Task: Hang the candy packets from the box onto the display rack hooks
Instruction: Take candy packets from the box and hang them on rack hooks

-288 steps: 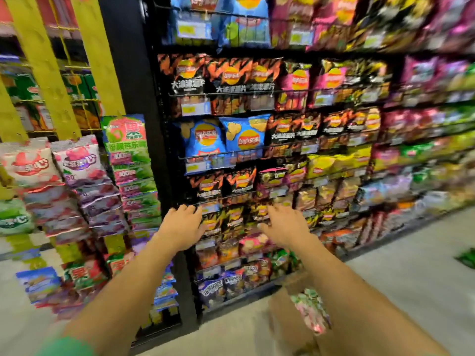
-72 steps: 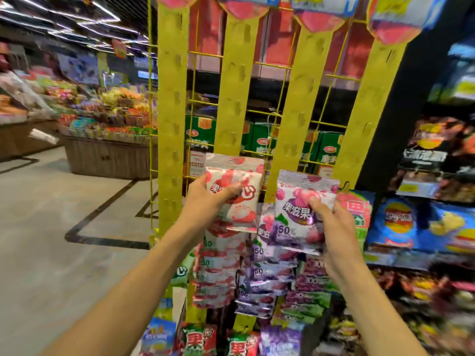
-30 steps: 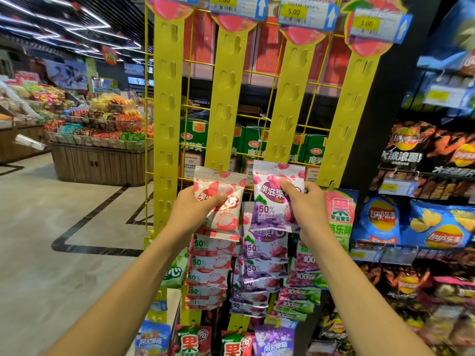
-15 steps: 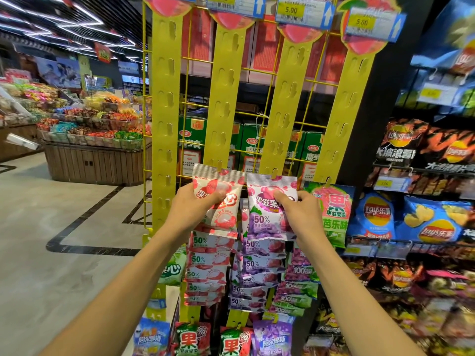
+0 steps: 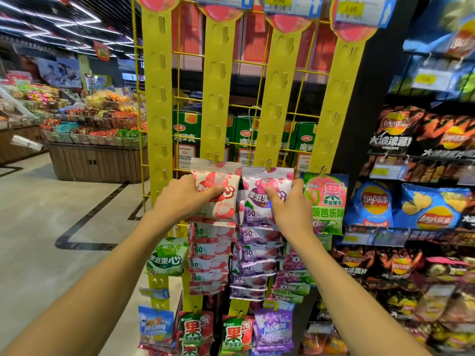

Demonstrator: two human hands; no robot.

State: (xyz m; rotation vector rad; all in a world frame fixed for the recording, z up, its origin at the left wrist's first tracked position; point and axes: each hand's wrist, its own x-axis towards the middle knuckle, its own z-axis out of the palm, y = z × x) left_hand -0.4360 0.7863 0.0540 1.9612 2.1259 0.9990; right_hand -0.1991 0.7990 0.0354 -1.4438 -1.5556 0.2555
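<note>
Holding a red and white plastic candy packet (image 5: 218, 191), the left hand (image 5: 180, 199) presses it to the second tall yellow hook strip (image 5: 216, 98). Just beside it, the right hand (image 5: 290, 204) grips a purple and white plastic candy packet (image 5: 262, 194) against the third strip. If a packet's hole misses its little hook, it could drop once a hand lets go. Lower packets crowd underneath, and a green packet (image 5: 326, 201) hangs touching on the right. No box shows.
</note>
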